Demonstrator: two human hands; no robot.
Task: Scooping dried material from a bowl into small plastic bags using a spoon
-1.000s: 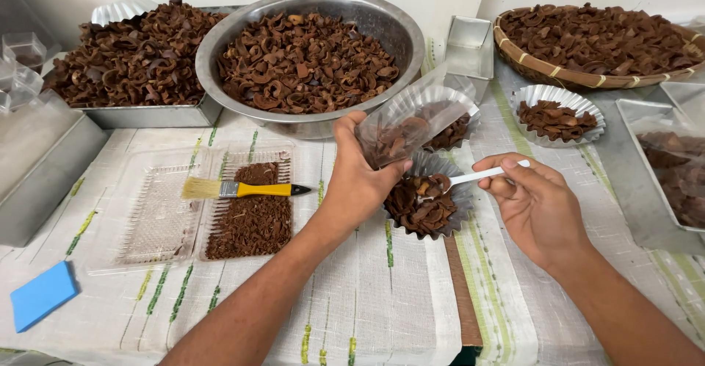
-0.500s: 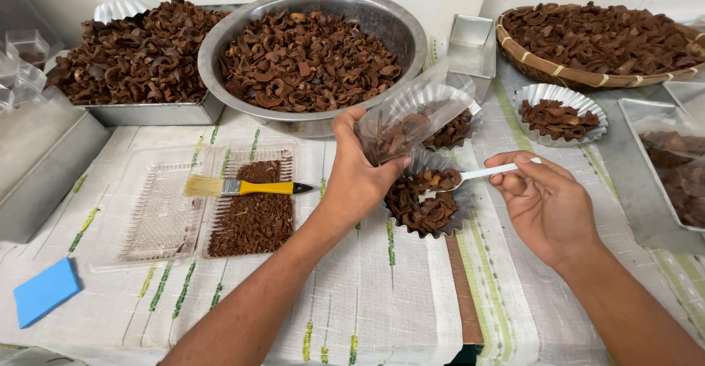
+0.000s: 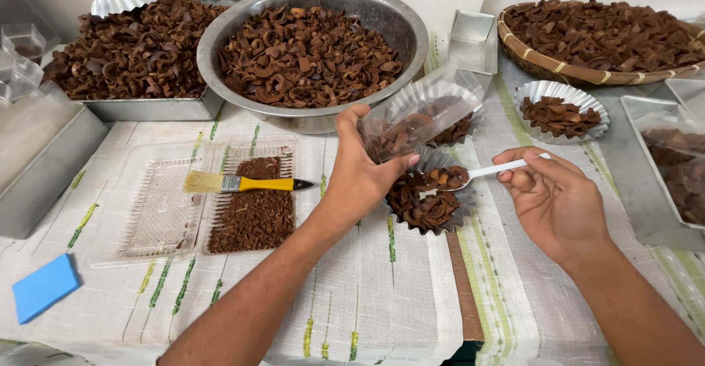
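My left hand point(image 3: 360, 182) grips the clear pouch point(image 3: 411, 120), tilted lower than before over the fluted tin point(image 3: 426, 197); my right hand point(image 3: 551, 204) pinches 1 white spoon point(image 3: 485, 171), now loaded with brown pieces.

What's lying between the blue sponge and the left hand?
In the head view, a clear plastic tray with brown crumbs and a yellow-handled brush lies between the blue sponge and the left hand.

The woven basket point(image 3: 587, 72) and steel tray point(image 3: 661, 190) are running off the right edge. The left hand point(image 3: 363, 175) is covering part of the clear bag point(image 3: 418, 120).
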